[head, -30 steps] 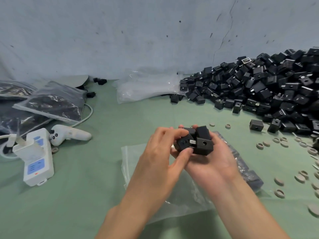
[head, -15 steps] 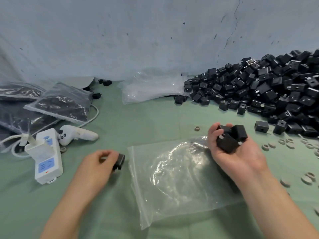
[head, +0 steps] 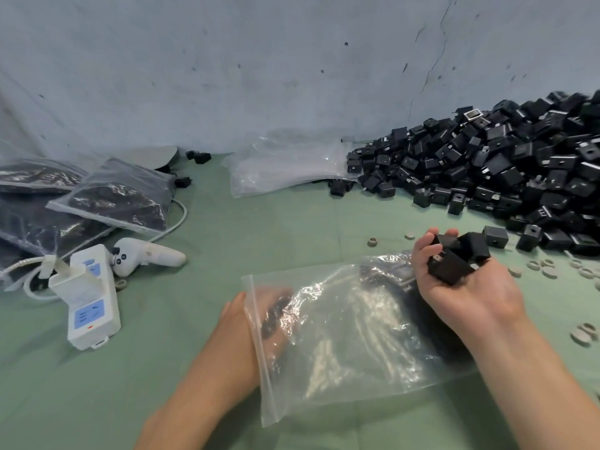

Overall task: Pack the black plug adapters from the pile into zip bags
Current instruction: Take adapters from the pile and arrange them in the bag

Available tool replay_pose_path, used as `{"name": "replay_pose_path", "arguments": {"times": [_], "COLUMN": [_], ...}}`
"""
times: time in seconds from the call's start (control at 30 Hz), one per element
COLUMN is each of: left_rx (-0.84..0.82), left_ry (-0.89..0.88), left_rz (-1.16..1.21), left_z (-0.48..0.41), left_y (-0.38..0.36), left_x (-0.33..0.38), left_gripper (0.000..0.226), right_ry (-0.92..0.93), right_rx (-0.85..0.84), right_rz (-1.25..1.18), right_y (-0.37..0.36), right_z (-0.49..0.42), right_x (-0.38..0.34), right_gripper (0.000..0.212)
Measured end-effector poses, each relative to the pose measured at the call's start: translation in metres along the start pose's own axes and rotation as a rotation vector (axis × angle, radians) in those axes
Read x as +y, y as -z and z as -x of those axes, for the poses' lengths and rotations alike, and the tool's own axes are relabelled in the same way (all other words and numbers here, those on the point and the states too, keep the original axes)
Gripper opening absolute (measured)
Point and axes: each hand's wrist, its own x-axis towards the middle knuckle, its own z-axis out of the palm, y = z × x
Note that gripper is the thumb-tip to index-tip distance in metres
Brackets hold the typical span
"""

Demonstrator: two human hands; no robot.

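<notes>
The left hand (head: 240, 339) is inside the mouth of the zip bag (head: 350, 345) on the worktop (head: 259, 228); its grip cannot be read through the plastic, though a dark shape (head: 274, 315), probably an adapter, sits there. The right hand (head: 467, 293), palm up, grips several black adapters (head: 454, 261) near the pile (head: 506, 164).

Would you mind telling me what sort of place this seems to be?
Probably a hand-packing bench in a workshop: a large pile of black plug adapters against a bare grey wall, filled clear zip bags set aside, and a green cloth-covered table.
</notes>
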Motion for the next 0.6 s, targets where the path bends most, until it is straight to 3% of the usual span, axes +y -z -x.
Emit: {"name": "replay_pose_path", "arguments": {"times": [0.07, 0.17, 0.3, 0.4, 0.47, 0.6], "left_rx": [-0.039, -0.047, -0.053, -0.003, 0.012, -0.033], "left_ry": [-0.043, -0.154, -0.166, -0.137, -0.189, -0.295], "left_rz": [-0.038, -0.067, -0.017, 0.169, 0.172, 0.166], "left_z": [0.001, -0.001, -0.021, -0.029, -0.032, -0.034], "left_y": [0.002, 0.001, -0.016, -0.031, -0.036, -0.041], "left_x": [-0.006, -0.005, 0.008, 0.018, 0.025, 0.038], "left_gripper": [0.035, 0.022, 0.019, 0.025, 0.03, 0.02], "right_ry": [-0.001, 0.006, 0.011, 0.017, 0.015, 0.014], "right_rx": [-0.004, -0.01, -0.026, -0.025, -0.015, 0.003], "right_rz": [0.019, 0.032, 0.033, 0.024, 0.015, 0.002], "right_y": [0.0, -0.001, -0.001, 0.001, 0.002, 0.004], "right_z": [-0.001, -0.001, 0.001, 0.002, 0.001, -0.001], "right_x": [-0.002, -0.006, -0.009, -0.01, -0.012, -0.014], "right_gripper": [0.019, 0.022, 0.013, 0.016, 0.019, 0.022]}}
